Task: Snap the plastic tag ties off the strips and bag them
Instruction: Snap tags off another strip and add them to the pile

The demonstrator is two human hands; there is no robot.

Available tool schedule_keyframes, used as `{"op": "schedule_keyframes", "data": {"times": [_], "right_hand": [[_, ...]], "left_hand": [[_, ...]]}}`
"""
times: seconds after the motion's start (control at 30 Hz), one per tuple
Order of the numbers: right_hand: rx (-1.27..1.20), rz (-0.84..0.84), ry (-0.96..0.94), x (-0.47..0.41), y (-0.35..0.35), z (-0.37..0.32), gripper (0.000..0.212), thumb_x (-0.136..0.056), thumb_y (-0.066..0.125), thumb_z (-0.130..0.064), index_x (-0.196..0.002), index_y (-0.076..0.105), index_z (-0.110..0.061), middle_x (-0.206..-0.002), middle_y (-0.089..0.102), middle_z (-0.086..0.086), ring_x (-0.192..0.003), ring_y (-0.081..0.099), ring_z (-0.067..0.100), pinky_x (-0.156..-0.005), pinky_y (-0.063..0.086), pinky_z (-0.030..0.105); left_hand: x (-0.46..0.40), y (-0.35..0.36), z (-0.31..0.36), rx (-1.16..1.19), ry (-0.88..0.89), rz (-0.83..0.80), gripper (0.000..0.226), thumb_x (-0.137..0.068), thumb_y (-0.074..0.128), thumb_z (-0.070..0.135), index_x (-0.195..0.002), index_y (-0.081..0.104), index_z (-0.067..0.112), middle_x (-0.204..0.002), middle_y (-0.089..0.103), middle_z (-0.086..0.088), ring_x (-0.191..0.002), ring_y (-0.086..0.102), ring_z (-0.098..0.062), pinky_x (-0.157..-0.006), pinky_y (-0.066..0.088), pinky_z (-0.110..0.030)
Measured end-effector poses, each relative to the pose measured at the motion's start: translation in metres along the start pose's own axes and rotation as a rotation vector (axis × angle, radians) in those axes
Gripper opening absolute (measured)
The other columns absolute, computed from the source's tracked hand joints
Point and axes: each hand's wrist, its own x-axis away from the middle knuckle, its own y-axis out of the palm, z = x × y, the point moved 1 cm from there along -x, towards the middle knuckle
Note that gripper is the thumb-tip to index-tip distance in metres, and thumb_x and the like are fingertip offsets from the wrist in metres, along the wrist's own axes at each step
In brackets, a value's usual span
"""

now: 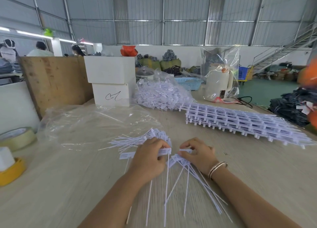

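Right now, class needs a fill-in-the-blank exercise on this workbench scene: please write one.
1. Both hands, left hand and right hand, grip white tag ___.
2. The stack of unsnapped strips lies to the person's ___.
3. The two white boxes are stacked one ___ the other.

Missing words: ties; right; on

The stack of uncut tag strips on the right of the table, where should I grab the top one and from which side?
Probably pinch the near long edge of the stack of strips from the front, over bare table. It lies flat, thin tails fan right, and the bag of loose ties crowds its far left end.
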Motion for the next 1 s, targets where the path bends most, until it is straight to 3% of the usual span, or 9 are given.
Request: {"op": "schedule_keyframes", "data": {"times": [0.1, 0.23, 0.33, 0.5, 0.6, 0.7, 0.83, 0.9, 1.0], "right_hand": [[0.006, 0.062, -0.031, 0.003, 0.000, -0.003, 0.013, -0.083, 0.065, -0.040, -0.095, 0.059, -0.040, -0.103, 0.051, -0.019, -0.097, 0.049, 0.002, -0.082, 0.018, 0.027], [-0.017, 0.227, -0.144, 0.008, -0.002, -0.009, 0.007, -0.087, 0.061, -0.033, -0.092, 0.061, -0.038, -0.097, 0.051, -0.021, -0.092, 0.047, -0.001, -0.078, 0.018, 0.026], [-0.024, 0.283, -0.167, 0.010, 0.001, -0.015, 0.009, -0.089, 0.058, -0.034, -0.090, 0.066, -0.033, -0.095, 0.053, -0.019, -0.095, 0.046, -0.001, -0.077, 0.018, 0.028], [0.009, 0.079, -0.152, 0.011, 0.008, -0.020, 0.041, -0.083, 0.048, -0.062, -0.084, 0.071, -0.028, -0.098, 0.056, -0.019, -0.103, 0.046, 0.004, -0.081, 0.018, 0.030], [-0.194, -0.014, -0.167, 0.009, 0.007, -0.018, 0.015, -0.088, 0.061, -0.029, -0.084, 0.072, -0.019, -0.095, 0.062, -0.006, -0.095, 0.053, 0.012, -0.092, 0.033, 0.038], [-0.540, 0.019, -0.096, 0.009, 0.002, -0.020, 0.012, -0.086, 0.060, -0.003, -0.078, 0.067, -0.009, -0.085, 0.058, 0.005, -0.080, 0.055, 0.014, -0.082, 0.041, 0.028], [-0.549, -0.020, -0.098, 0.009, 0.004, -0.020, 0.013, -0.087, 0.057, 0.002, -0.081, 0.067, -0.004, -0.087, 0.057, 0.011, -0.075, 0.054, 0.011, -0.072, 0.042, 0.013], [-0.520, -0.047, -0.117, 0.009, 0.004, -0.020, 0.010, -0.087, 0.059, 0.001, -0.082, 0.068, 0.000, -0.086, 0.057, 0.011, -0.073, 0.054, 0.009, -0.069, 0.042, 0.010], [-0.459, -0.068, -0.156, 0.010, 0.004, -0.021, 0.009, -0.085, 0.063, -0.003, -0.080, 0.066, -0.010, -0.079, 0.057, 0.003, -0.071, 0.053, 0.003, -0.067, 0.040, 0.009]], "left_hand": [[0.001, 0.000, 0.002, -0.031, -0.001, -0.005, 0.035, -0.080, 0.049, -0.001, -0.105, 0.061, 0.020, -0.105, 0.058, 0.005, -0.103, 0.050, -0.016, -0.091, 0.040, -0.035], [-0.001, 0.001, 0.003, -0.043, -0.054, -0.012, 0.045, -0.085, 0.047, 0.002, -0.126, 0.049, 0.021, -0.119, 0.056, -0.001, -0.111, 0.052, -0.017, -0.093, 0.044, -0.037], [-0.003, 0.004, 0.009, -0.047, -0.047, 0.010, 0.047, -0.085, 0.048, 0.002, -0.130, 0.042, 0.016, -0.119, 0.056, -0.007, -0.108, 0.053, -0.022, -0.090, 0.046, -0.037], [-0.004, 0.009, 0.020, -0.125, 0.138, 0.043, 0.047, -0.081, 0.053, 0.005, -0.127, 0.047, 0.008, -0.115, 0.058, -0.007, -0.103, 0.054, -0.023, -0.085, 0.043, -0.032], [-0.005, 0.008, 0.023, -0.134, 0.176, 0.013, 0.038, -0.080, 0.056, 0.012, -0.118, 0.052, 0.013, -0.111, 0.061, -0.002, -0.099, 0.056, -0.020, -0.084, 0.041, -0.030], [-0.003, 0.000, 0.015, -0.153, 0.160, -0.026, 0.038, -0.079, 0.052, 0.008, -0.115, 0.055, 0.019, -0.109, 0.063, 0.002, -0.096, 0.057, -0.019, -0.085, 0.043, -0.037], [-0.002, -0.003, 0.004, -0.243, 0.137, -0.040, 0.040, -0.082, 0.058, 0.015, -0.121, 0.051, 0.021, -0.117, 0.060, 0.005, -0.105, 0.054, -0.018, -0.090, 0.040, -0.036], [-0.002, -0.002, 0.004, -0.251, 0.152, -0.003, 0.028, -0.084, 0.062, 0.023, -0.111, 0.055, 0.020, -0.107, 0.062, 0.005, -0.098, 0.057, -0.017, -0.087, 0.042, -0.036], [-0.003, -0.002, 0.004, -0.242, 0.192, 0.064, 0.012, -0.084, 0.064, 0.023, -0.094, 0.061, 0.018, -0.092, 0.065, 0.006, -0.084, 0.059, -0.017, -0.074, 0.042, -0.033]]}}
